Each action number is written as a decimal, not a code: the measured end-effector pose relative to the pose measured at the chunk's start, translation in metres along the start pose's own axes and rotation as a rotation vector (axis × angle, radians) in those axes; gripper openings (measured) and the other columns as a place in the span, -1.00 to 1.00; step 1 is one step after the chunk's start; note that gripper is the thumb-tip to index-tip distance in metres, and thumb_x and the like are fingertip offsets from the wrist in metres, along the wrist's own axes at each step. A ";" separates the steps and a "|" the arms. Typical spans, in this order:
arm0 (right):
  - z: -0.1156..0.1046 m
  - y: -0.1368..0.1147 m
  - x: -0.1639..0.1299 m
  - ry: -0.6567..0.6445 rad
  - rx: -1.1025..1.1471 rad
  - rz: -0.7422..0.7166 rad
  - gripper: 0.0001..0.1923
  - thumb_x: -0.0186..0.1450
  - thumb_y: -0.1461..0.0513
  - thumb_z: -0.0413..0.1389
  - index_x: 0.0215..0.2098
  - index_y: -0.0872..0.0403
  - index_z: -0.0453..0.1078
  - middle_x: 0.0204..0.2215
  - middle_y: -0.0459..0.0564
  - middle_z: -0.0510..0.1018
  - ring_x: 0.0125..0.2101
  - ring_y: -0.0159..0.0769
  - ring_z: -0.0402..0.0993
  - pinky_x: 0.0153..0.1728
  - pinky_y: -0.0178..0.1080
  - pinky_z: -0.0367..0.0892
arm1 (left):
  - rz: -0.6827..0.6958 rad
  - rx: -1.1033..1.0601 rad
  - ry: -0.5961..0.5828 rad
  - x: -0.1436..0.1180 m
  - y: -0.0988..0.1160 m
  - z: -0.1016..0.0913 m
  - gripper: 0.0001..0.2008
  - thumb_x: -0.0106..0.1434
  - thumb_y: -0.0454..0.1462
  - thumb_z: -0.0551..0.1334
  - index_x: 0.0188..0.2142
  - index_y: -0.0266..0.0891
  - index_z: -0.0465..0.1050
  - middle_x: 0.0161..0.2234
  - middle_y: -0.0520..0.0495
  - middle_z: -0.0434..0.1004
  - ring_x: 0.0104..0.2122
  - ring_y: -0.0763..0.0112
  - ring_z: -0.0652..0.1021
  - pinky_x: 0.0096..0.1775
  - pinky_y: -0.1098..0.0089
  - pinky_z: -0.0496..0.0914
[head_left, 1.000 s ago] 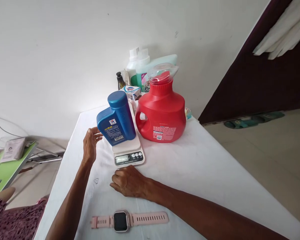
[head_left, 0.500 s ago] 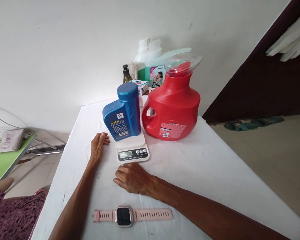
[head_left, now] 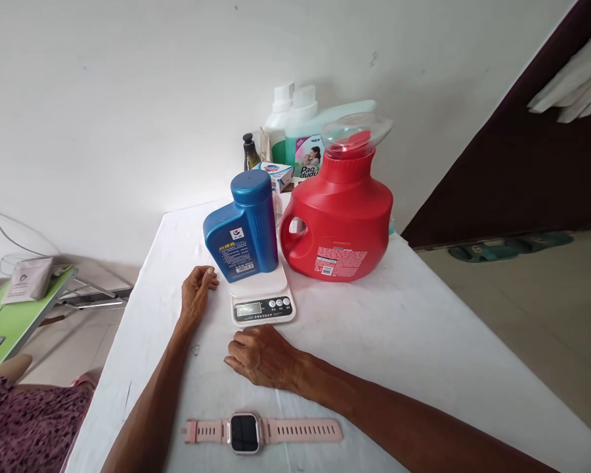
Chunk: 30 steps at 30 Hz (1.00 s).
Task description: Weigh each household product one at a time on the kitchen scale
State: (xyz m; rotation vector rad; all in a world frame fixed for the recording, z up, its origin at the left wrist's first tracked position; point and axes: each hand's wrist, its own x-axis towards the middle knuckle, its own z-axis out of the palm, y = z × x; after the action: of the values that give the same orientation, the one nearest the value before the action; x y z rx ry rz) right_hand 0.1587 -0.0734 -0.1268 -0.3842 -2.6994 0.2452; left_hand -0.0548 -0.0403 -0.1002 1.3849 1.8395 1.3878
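Observation:
A blue bottle [head_left: 241, 230] with a screw cap stands on the plate of a white kitchen scale [head_left: 261, 286]. Resting on the table just left of the scale is my left hand [head_left: 197, 292], loosely curled with nothing in it, its fingers near the bottle's base but apart from it. My right hand [head_left: 263, 355] lies palm down right in front of the scale's display, fingers folded under and holding nothing visible. Beside the scale stands a big red jug [head_left: 337, 217] with a clear plastic piece [head_left: 357, 131] on its top. A pink smartwatch [head_left: 245, 432] lies nearest me.
Behind stand detergent bottles [head_left: 278, 121], a small box [head_left: 274, 176] and a dark pump bottle [head_left: 250, 152] against the wall. A white cloth [head_left: 423, 368] covers the table. To the left are a green table [head_left: 39, 295] and a seated person's patterned clothing [head_left: 34, 420].
The view has tilted slightly, so everything sits a little lower in the picture. Both hands, the bottle and the scale keep their places on the table.

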 end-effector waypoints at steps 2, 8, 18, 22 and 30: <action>0.001 0.000 0.000 -0.003 -0.001 0.002 -0.67 0.51 0.16 0.13 -0.41 0.10 0.48 -0.50 -0.04 0.58 -0.51 -0.33 0.46 -0.56 -0.20 -0.14 | -0.004 0.001 -0.003 0.000 0.000 0.000 -0.54 0.34 0.15 0.26 -0.24 -0.22 0.52 -0.31 -0.13 0.64 -0.36 0.27 0.61 -0.28 0.26 0.53; 0.003 0.000 -0.001 -0.004 0.022 0.013 -0.69 0.49 0.18 0.16 -0.42 0.11 0.46 -0.46 -0.03 0.61 -0.48 -0.33 0.51 -0.54 -0.25 -0.08 | -0.039 -0.080 0.020 -0.005 0.007 0.000 -0.48 0.32 0.20 0.27 -0.21 -0.24 0.54 -0.28 -0.15 0.63 -0.35 0.26 0.62 -0.26 0.23 0.53; 0.001 0.000 -0.003 -0.058 0.019 0.022 -0.72 0.50 0.21 0.12 -0.38 0.10 0.47 -0.43 -0.04 0.62 -0.47 -0.32 0.50 -0.50 -0.22 0.04 | 0.175 -0.227 -0.058 0.001 0.094 0.015 -0.27 0.08 0.00 0.57 0.18 -0.10 0.42 0.14 -0.20 0.56 0.13 0.03 0.58 0.09 0.14 0.49; 0.009 0.001 -0.006 -0.011 0.016 -0.006 -0.75 0.47 0.25 0.14 -0.40 0.09 0.44 -0.42 -0.05 0.61 -0.46 -0.32 0.50 -0.47 -0.22 0.09 | 0.044 -0.397 -0.070 0.010 0.107 0.030 -0.44 0.05 -0.05 0.58 -0.03 -0.14 0.47 -0.16 -0.06 0.60 -0.17 0.21 0.61 -0.15 0.26 0.54; 0.017 0.005 -0.014 0.186 0.096 -0.056 -0.76 0.41 0.34 0.16 -0.44 0.04 0.34 -0.49 -0.13 0.50 -0.49 -0.36 0.47 -0.44 -0.20 0.11 | 0.026 -0.554 0.034 0.021 0.097 -0.003 -0.51 0.02 -0.11 0.58 -0.14 -0.18 0.47 -0.23 -0.02 0.59 -0.25 0.30 0.58 -0.19 0.31 0.50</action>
State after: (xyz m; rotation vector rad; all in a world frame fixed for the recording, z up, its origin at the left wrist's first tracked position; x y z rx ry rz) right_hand 0.1653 -0.0747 -0.1488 -0.2879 -2.5014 0.3056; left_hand -0.0222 -0.0235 -0.0080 1.0985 1.3072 1.7668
